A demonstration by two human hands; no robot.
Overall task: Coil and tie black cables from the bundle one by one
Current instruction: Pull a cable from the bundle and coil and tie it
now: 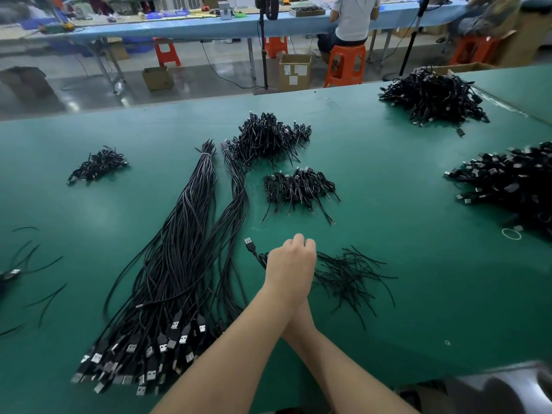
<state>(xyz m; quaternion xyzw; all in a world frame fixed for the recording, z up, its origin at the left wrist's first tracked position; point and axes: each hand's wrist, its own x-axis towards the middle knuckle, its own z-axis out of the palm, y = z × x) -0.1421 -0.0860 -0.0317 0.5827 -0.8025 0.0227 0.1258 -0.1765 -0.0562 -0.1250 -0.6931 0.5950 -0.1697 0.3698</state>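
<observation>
The left hand is lying over the right hand, hiding it almost wholly, so neither grip can be told; knuckles are curling at the far edge. A black cable with its USB plug is poking out just left of the hands. Thin black ties are lying just right of them. The long bundle is stretching left of the hands on the green table.

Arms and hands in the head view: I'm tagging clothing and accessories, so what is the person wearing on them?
Nothing shows on them. Both forearms are bare up to the frame's lower edge, with no sleeves, gloves, watch, bracelet or rings in sight. The left hand lies over the right hand, which is almost wholly hidden beneath it, so its fingers cannot be checked.
</observation>
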